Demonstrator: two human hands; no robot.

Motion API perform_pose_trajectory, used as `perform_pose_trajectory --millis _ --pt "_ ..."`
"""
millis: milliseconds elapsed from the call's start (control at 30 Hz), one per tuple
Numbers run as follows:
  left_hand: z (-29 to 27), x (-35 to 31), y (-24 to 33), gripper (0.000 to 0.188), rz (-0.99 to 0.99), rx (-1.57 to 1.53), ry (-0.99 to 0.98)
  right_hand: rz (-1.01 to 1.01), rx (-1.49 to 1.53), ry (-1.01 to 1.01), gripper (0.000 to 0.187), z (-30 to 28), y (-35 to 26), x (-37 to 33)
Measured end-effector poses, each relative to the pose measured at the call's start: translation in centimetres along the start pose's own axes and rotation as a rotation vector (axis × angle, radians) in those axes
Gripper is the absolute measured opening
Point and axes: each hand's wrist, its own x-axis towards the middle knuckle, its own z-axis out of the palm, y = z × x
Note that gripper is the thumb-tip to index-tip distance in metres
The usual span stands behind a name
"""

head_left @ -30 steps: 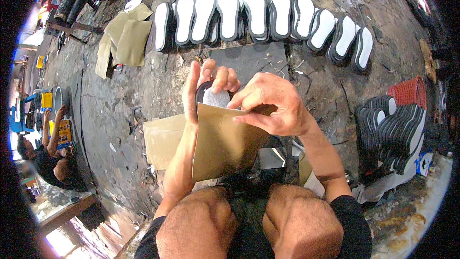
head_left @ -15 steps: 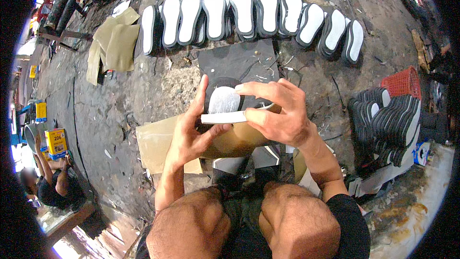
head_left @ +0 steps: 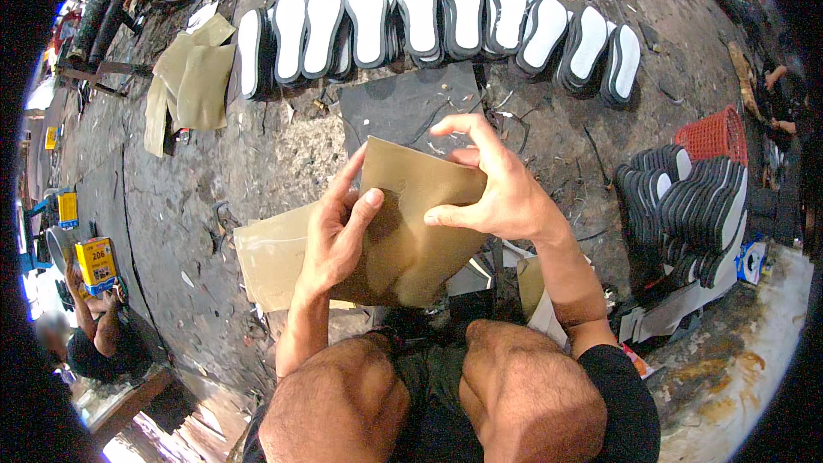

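A tan flexible sheet [head_left: 411, 197] stands tilted up in front of me, above my knees. My left hand [head_left: 343, 227] grips its left edge, thumb on the near face and fingers behind. My right hand [head_left: 506, 184] is at the sheet's right edge with its fingers spread. Its thumb lies over the near face, while the index finger arches above the top edge. I cannot make out the white-topped sole piece, and the sheet covers the area where it was. A second tan sheet [head_left: 274, 257] lies below and left of my left hand.
Stacks of white-topped black soles [head_left: 369, 21] form an arc across the far floor. More soles [head_left: 699, 206] are piled at right beside a red basket [head_left: 716, 135]. Folded tan sheets [head_left: 204, 86] lie far left. A person [head_left: 94, 330] sits at left near a yellow can [head_left: 96, 262].
The tan sheet has come up between my hands and now hides the white-topped sole piece. My right hand has opened from its pinch on that piece. The view has shifted slightly.
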Motion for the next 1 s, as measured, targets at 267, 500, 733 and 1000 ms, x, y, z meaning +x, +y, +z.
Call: perform_pose_trajectory --millis 267,500,733,1000 --pt "1.0 -0.3 -0.8 0.069 0.132 0.285 0.038 -0.102 -0.319 -0.016 0.053 0.2 -0.5 0.4" --pt "0.0 0.1 0.6 0.042 0.006 -0.15 -0.052 0.116 0.025 -0.144 0.037 -0.6 -0.2 0.9" --pt "1.1 1.3 1.1 0.033 -0.168 -0.329 0.05 0.176 -0.022 -0.054 0.034 0.3 2.1 1.1" --pt "1.6 3.1 -0.2 0.035 -0.025 0.162 0.151 0.141 0.039 -0.118 0.029 0.7 2.1 1.2"
